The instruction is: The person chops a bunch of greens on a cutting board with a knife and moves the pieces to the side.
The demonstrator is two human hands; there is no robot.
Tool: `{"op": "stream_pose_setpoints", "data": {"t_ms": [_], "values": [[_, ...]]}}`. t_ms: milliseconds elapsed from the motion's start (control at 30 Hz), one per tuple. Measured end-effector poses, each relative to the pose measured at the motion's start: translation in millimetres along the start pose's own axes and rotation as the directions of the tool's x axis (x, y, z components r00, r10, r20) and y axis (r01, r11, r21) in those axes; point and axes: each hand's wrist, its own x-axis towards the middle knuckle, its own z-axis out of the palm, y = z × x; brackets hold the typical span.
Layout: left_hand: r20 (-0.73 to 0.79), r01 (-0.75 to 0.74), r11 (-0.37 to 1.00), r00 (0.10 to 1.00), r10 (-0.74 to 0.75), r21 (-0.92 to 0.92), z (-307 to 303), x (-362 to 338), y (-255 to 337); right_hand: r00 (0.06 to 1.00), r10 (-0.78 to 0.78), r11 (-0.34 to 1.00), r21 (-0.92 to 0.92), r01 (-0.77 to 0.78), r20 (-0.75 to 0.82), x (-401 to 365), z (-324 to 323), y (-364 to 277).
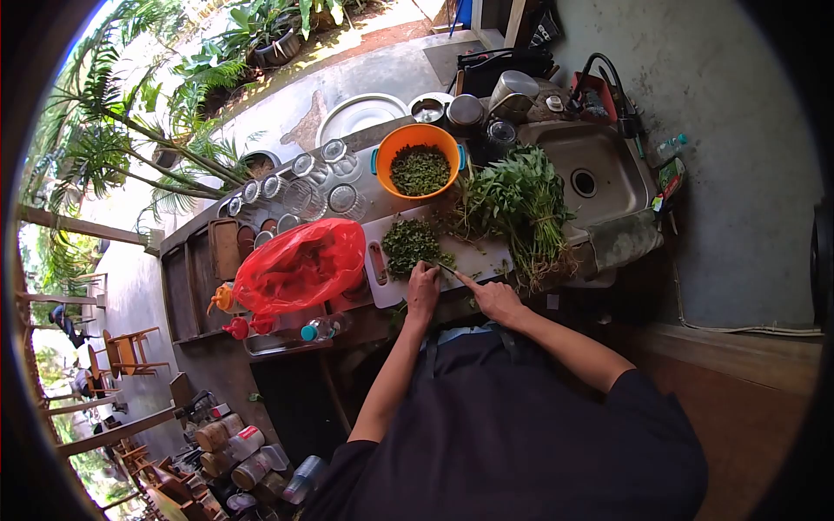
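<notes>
My right hand (497,301) grips a knife (449,270), its index finger stretched along toward the blade. The blade points up and left over the white cutting board (491,258). Close to the knife's tip, my left hand (423,288) is closed at the board's near edge; what its fingers hold, if anything, is hidden. A pile of chopped green leaves (408,247) lies just beyond it on the board. To the right, a large bunch of leafy greens (521,200) with roots and stems overlaps the board's edge. An orange basin (388,149) beyond the board contains more chopped leaves.
A red plastic bag (304,260) sits left of the board, near a clear bottle (323,329) with a turquoise cap. Several glass jars (306,200) stand behind the bag. A metal sink (621,156) is at right, with a cloth (621,240) over its front edge.
</notes>
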Motion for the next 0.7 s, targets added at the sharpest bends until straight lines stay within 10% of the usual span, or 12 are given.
{"op": "stream_pose_setpoints", "data": {"t_ms": [700], "values": [[-0.036,-0.047,0.998,0.998,0.045,-0.033,1,1,-3,0.998,-0.061,0.998,0.022,0.061,-0.033,22,29,9]]}}
